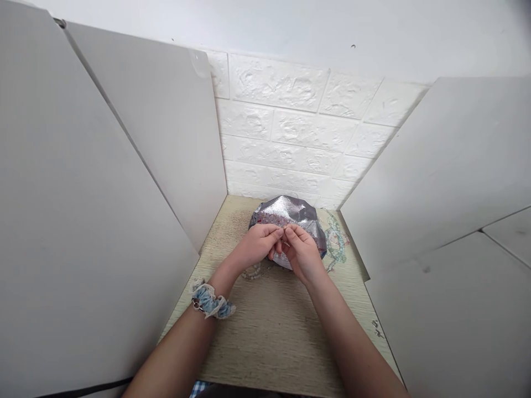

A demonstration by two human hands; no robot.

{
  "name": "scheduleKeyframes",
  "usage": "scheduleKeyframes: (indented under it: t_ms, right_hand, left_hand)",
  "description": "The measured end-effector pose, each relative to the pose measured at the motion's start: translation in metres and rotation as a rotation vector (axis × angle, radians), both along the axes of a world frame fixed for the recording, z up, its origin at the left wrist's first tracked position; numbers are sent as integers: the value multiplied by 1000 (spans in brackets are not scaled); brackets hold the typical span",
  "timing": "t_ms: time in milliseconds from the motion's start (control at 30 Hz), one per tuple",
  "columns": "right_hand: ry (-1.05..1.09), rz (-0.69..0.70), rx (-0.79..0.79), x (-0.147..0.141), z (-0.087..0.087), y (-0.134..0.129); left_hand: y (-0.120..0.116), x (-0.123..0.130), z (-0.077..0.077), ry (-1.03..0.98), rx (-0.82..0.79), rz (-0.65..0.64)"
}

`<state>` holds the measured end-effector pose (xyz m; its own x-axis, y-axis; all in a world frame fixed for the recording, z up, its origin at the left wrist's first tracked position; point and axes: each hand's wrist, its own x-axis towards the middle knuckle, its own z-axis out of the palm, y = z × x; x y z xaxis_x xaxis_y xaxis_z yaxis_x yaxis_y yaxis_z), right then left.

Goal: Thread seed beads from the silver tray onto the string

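Note:
My left hand (262, 243) and my right hand (302, 249) meet at the fingertips, thumbs and forefingers pinched together. What lies between them is too small to make out. Behind and below the hands sits a shiny silver bag (290, 208) with many small reddish and clear beads showing in it. To its right, strands of pale green and clear beads (335, 243) lie on the wooden tabletop (265, 331). A short loop of whitish beads (252, 272) shows just below my left hand, partly covered. Around my left wrist is a blue and white scrunchie (211, 299).
White panels stand close on the left (166, 110) and right (448, 182). A white brick-pattern wall (286, 127) closes off the back. Small metal pieces (376, 329) lie at the table's right edge.

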<state>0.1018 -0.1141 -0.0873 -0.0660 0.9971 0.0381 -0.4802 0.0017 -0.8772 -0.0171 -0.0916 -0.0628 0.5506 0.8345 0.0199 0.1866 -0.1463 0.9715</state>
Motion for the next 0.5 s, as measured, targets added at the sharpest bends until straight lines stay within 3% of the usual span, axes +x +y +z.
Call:
scheduleKeyframes:
  t_ms: [267, 367, 500]
  right_hand:
    - [-116, -35, 62, 0, -7, 2]
    - [-336, -138, 110, 4, -7, 1]
    - [-791, -358, 261, 8, 0, -3]
  left_hand:
    - [-1, 0, 3, 4, -20, 18]
    - [-1, 0, 1, -15, -30, 36]
    - [0, 0, 0, -14, -35, 66]
